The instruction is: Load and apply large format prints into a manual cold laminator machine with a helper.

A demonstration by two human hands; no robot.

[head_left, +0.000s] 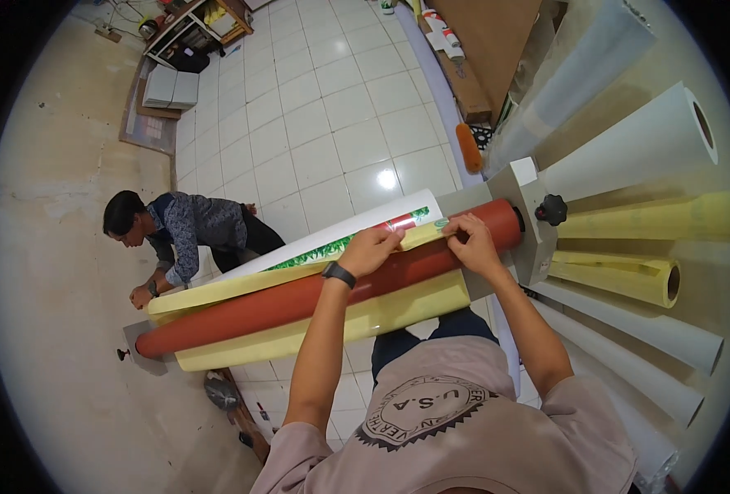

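Observation:
A long red roller [299, 298] lies across a laminating machine in front of me. A pale yellow backing sheet [241, 286] runs along its far side, and more yellow sheet [381, 316] hangs on the near side. Behind it a white printed sheet [299, 245] with green leaves and a red patch curves upward. My left hand [371, 249], with a dark watch on the wrist, pinches the yellow sheet's edge near the print. Bent closed, the fingers of my right hand [474, 243] grip that edge close to the roller's right end.
A co-worker [200, 226] bends over the machine's far left end, hands at the yellow sheet. The grey end housing [534, 222] carries a black knob [553, 209]. Several white and yellow material rolls [628, 148] stand along the right wall. An orange paint roller [468, 148] lies near a cardboard box.

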